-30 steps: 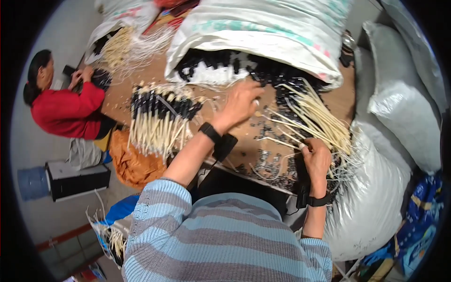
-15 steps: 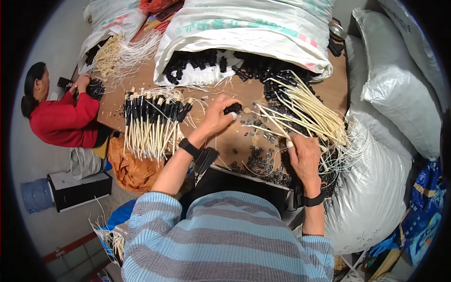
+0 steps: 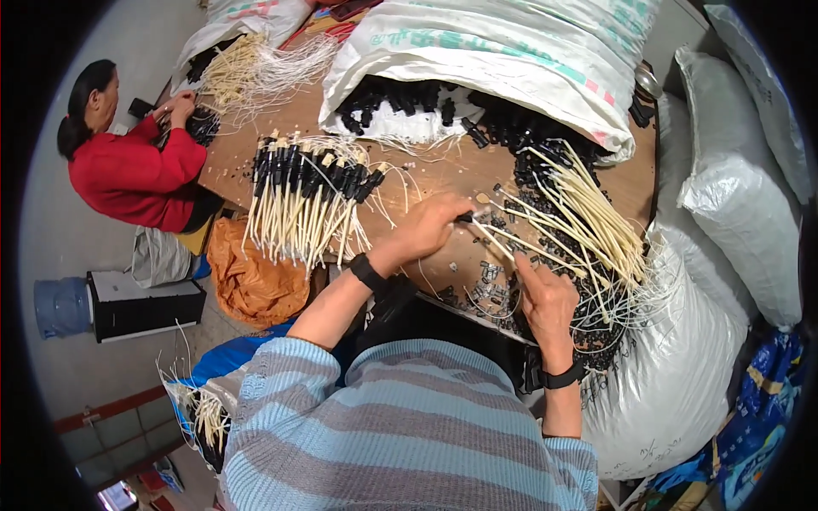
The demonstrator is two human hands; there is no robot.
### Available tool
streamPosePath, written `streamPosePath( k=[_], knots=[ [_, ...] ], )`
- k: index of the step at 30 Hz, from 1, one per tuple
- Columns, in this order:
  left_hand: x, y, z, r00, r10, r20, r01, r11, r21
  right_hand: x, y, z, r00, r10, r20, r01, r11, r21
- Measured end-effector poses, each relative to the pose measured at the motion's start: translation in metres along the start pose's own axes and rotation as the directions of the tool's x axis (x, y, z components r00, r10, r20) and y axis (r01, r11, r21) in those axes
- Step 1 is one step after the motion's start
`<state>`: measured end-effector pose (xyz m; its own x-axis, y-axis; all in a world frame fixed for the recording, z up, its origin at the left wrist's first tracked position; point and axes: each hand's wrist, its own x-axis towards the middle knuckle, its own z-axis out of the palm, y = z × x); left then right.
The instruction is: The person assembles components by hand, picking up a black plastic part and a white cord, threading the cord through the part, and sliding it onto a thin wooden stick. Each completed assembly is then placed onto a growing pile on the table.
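My left hand (image 3: pixel 429 226) is closed round a small black cylindrical part (image 3: pixel 464 218), mostly hidden by the fingers. In my right hand (image 3: pixel 547 300) a thin cream tube (image 3: pixel 494 239) is pinched. The tube's far end meets the black part or lies right against it; the exact contact is too small to tell. To the right, a bundle of loose cream tubes (image 3: pixel 601 226) with white wires fans across the table. Left of my left hand, a row of cream tubes topped with black parts (image 3: pixel 313 180) lies side by side.
A white woven sack (image 3: pixel 503 43) spills black parts at the back. Small dark pieces (image 3: pixel 490 289) are scattered on the brown table (image 3: pixel 409 183). Full white sacks (image 3: pixel 673 375) crowd the right side. A co-worker in red (image 3: pixel 132 179) handles parts at the left.
The black part and the tube's end, apart before, have come together between my hands. My left hand has turned and moved slightly right and down. The whole view has shifted a little.
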<state>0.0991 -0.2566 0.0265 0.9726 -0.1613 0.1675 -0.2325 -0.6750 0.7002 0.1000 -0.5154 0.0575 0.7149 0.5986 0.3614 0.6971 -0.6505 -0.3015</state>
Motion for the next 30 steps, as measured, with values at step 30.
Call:
streamPosePath(
  k=[30],
  knots=[
    [-0.005,0.042,0.009,0.918,-0.354,0.177,0.389,0.889,-0.24,0.014,-0.021,0.029,0.986,0.166,0.002,-0.15,0.885,0.44]
  ],
)
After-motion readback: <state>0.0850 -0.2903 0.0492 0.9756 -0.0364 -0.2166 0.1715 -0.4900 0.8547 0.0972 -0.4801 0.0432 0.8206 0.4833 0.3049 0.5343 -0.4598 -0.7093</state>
